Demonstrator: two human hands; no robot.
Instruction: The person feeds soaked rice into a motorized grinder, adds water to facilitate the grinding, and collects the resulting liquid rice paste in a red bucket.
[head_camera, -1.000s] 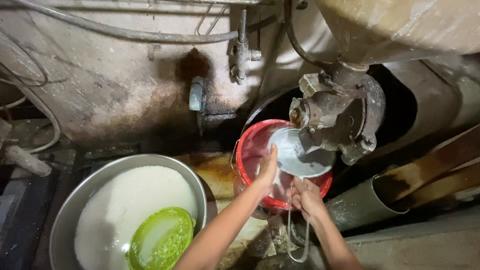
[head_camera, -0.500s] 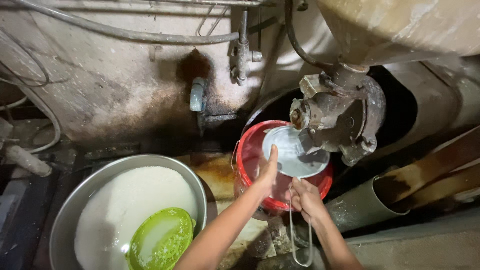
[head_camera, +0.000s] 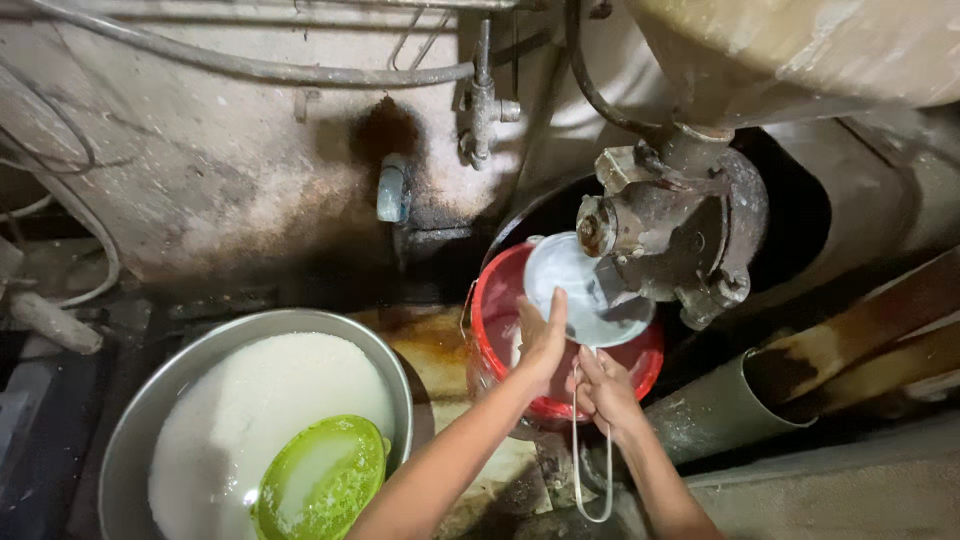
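Note:
My left hand (head_camera: 541, 342) lies flat, fingers straight, against the near edge of a round white strainer-like dish (head_camera: 575, 285). The dish is held over a red bucket (head_camera: 500, 310), just under the outlet of a rusty metal machine (head_camera: 690, 230). Next to it, my right hand (head_camera: 603, 392) grips the dish's wire loop handle (head_camera: 592, 470), which hangs down below the hand. White liquid or paste coats the dish. Most of the bucket's inside is hidden by the dish and my hands.
At lower left a large steel basin (head_camera: 150, 410) holds white grain with a green plastic bowl (head_camera: 322, 478) in it. A stained wall with pipes and a valve (head_camera: 482, 105) rises behind. A grey pipe (head_camera: 720, 405) slants at right.
The white dish has shifted slightly left under the outlet. Both hands have stayed nearly where they were.

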